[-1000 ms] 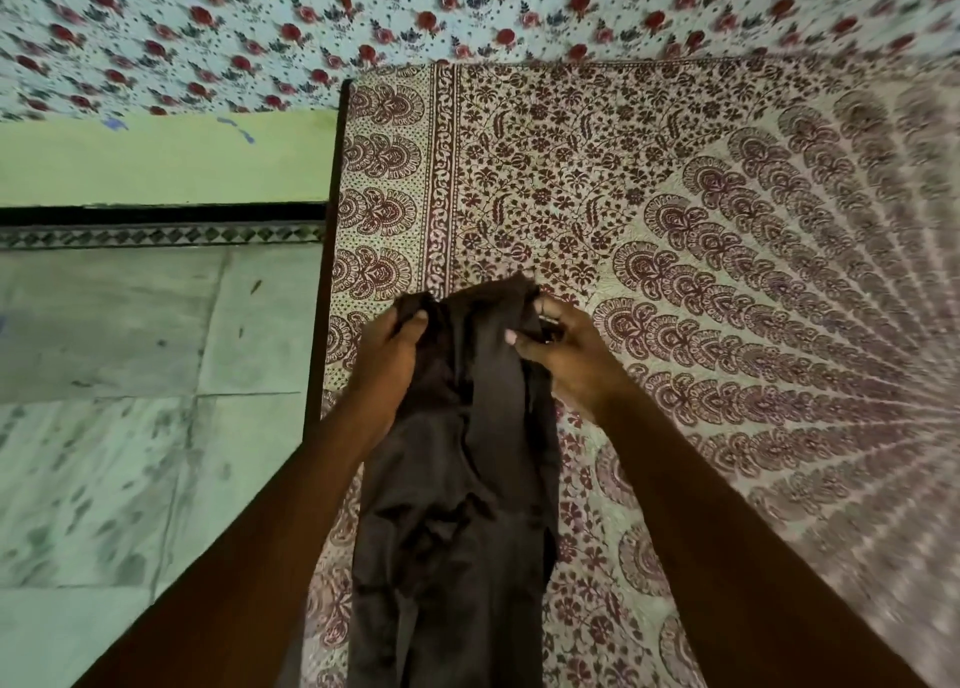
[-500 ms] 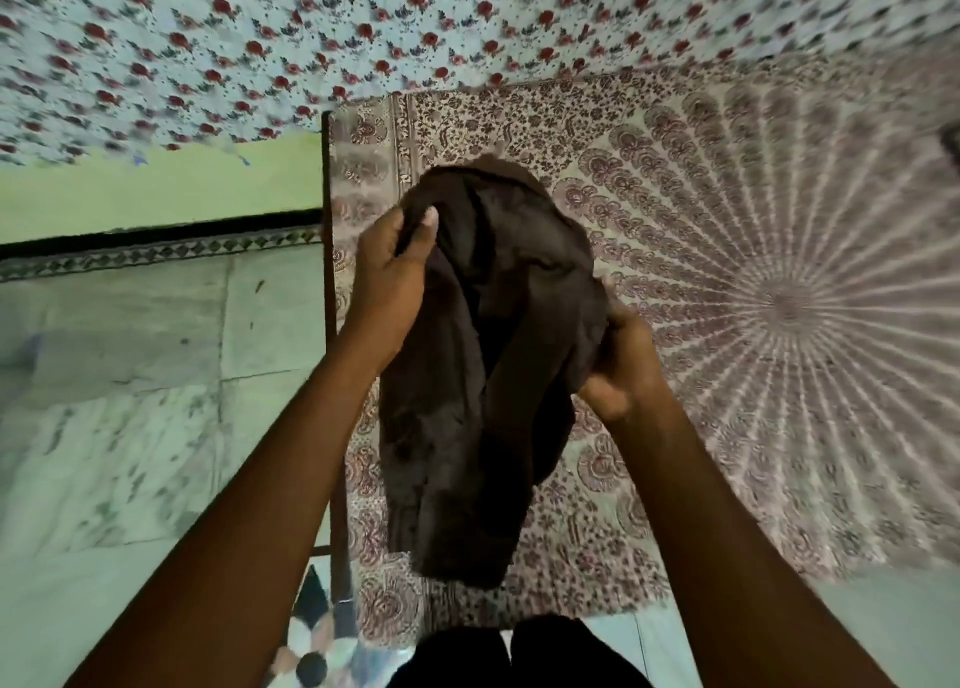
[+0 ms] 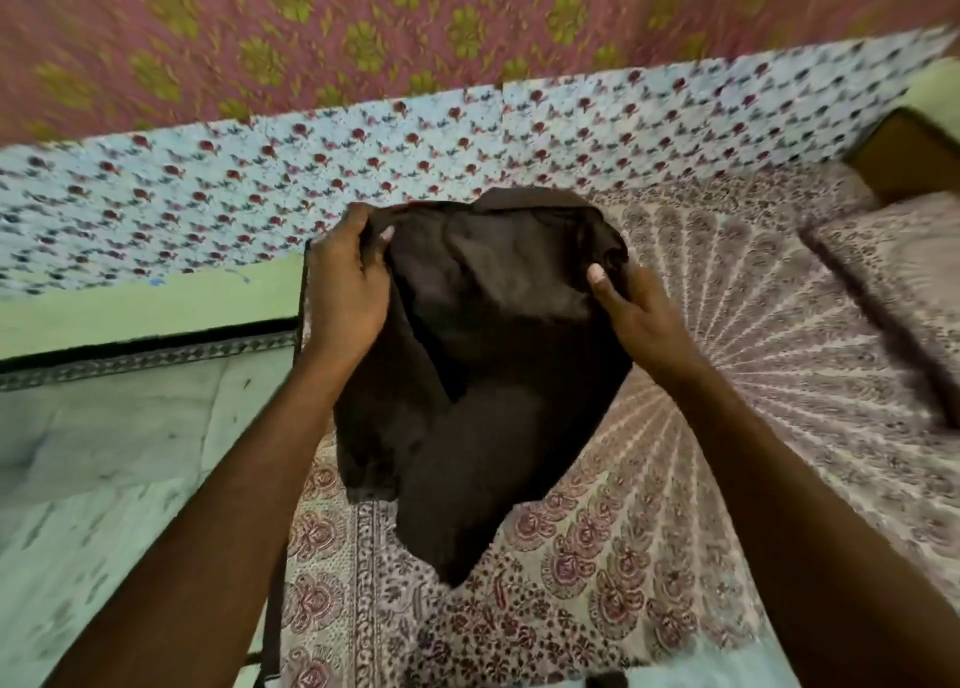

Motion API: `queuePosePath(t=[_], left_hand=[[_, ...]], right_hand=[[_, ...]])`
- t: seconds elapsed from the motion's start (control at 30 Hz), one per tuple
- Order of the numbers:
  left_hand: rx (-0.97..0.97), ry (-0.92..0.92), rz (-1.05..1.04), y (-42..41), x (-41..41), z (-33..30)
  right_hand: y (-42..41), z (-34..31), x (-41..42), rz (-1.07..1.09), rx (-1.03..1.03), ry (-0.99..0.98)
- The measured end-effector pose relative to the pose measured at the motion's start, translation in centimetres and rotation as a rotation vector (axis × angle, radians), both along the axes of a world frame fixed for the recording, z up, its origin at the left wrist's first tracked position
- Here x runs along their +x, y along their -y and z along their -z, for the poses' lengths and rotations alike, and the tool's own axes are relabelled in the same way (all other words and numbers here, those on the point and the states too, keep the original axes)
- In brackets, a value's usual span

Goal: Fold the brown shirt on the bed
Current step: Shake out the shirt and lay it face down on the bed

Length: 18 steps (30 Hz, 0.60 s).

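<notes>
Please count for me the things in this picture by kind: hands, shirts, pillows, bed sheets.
Hands: 2, left hand and right hand, both gripping the shirt
Brown shirt: 1
Pillow: 1
Patterned bed sheet: 1
Total: 5

- The patterned maroon-and-cream bedspread [image 3: 623, 557] lies flat and bare below and to the right of the hanging dark brown shirt [image 3: 483, 375]; a hand could pass there.
- A matching patterned pillow [image 3: 893, 282] lies at the far right, well apart from the shirt.
- The floral blue-and-red wall covering [image 3: 208, 204] closes off the bed's far side.
- Left of the bed's dark edge, the pale marble floor [image 3: 104, 453] drops away.
</notes>
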State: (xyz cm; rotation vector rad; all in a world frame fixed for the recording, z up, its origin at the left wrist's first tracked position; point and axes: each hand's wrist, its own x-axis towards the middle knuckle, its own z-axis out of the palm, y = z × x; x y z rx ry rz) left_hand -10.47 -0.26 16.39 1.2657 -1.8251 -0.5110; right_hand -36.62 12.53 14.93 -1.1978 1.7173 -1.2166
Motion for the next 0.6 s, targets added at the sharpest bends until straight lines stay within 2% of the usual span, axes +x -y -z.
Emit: queuePosePath(t=[0.07, 0.17, 0.23, 0.3, 0.37, 0.4, 0.5, 0.6], left_hand=[[-0.092, 0.092, -0.084, -1.3, -1.3, -1.9], [-0.159, 0.271, -0.232, -4.2, -4.4, -4.6], [-0.166, 0.335, -0.281, -5.7, -6.2, -5.9], [-0.186, 0.392, -0.313, -7.0, -7.6, -6.7], [-0.191, 0.429, -0.343, -7.8, -8.8, -7.5], [-0.184, 0.425, -0.364, -8.0, -9.2, -8.0], [-0.171, 0.38, -0.414, -8.3, -10.2, -9.2], [-0.133, 0.366, -0.464, -7.6, -10.6, -10.0]], right_hand=[[-0.6, -1.3, -3.7, -0.075, -0.01, -0.237], [-1.6, -3.5, -9.3, -0.228, 0.117, -0.623], [-1.8, -4.4, -12.2, -0.245, 0.18, -0.771], [-2.2, -5.2, -14.9, -0.126, 0.112, -0.849], [-2.6, -6.0, -17.3, 0.06, 0.093, -0.828], [-2.9, -6.4, -18.0, 0.076, 0.114, -0.819], [-4.7, -7.8, -19.9, -0.108, 0.188, -0.869], [-6.2, -9.0, -22.1, -0.004, 0.119, -0.911]])
